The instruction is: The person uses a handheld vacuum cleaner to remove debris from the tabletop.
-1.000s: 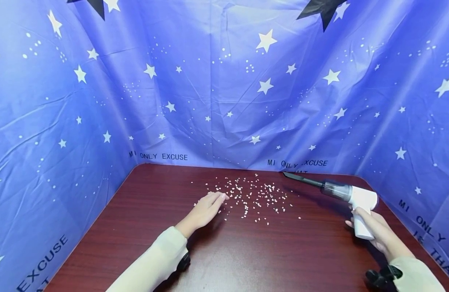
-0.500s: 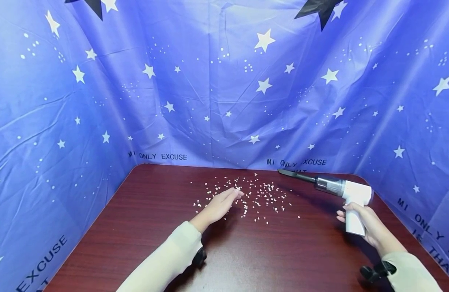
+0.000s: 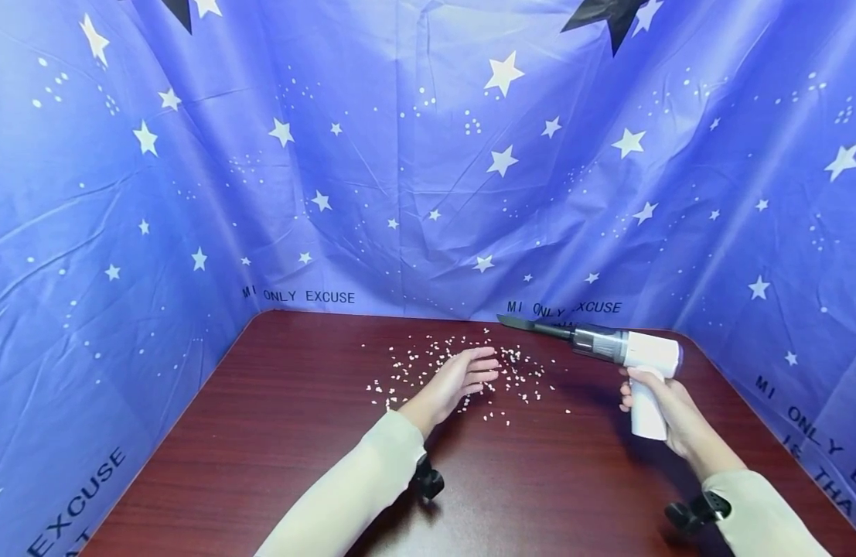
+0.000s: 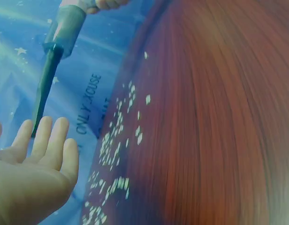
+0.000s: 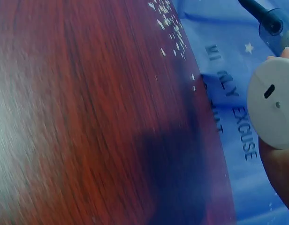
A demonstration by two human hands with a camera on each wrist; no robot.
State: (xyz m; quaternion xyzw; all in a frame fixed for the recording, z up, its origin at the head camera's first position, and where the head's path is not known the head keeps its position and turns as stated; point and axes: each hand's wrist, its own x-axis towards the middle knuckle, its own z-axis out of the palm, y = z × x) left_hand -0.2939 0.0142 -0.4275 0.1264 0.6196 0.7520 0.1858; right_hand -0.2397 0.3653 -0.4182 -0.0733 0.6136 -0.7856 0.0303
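My right hand (image 3: 667,406) grips the white handle of a handheld vacuum cleaner (image 3: 652,352), held above the right side of the table. Its clear dust cup leads to a long black crevice nozzle (image 3: 539,326) that points left. My left hand (image 3: 455,381), fingers extended and holding nothing, hovers over small white bits (image 3: 518,371) scattered across the table. In the left wrist view the palm and fingers (image 4: 55,145) show in front of the nozzle (image 4: 46,89). The right wrist view shows the round base of the vacuum's handle (image 5: 273,103).
The dark red wooden table (image 3: 260,464) meets a blue star-printed curtain (image 3: 400,193) at the back and both sides. Black wrist cameras (image 3: 428,478) sit on both wrists, below the pale sleeves (image 3: 351,495).
My left hand has moved right over the white bits, and its fingers have spread. The vacuum cleaner in my right hand has moved left, its nozzle nearer the left hand.
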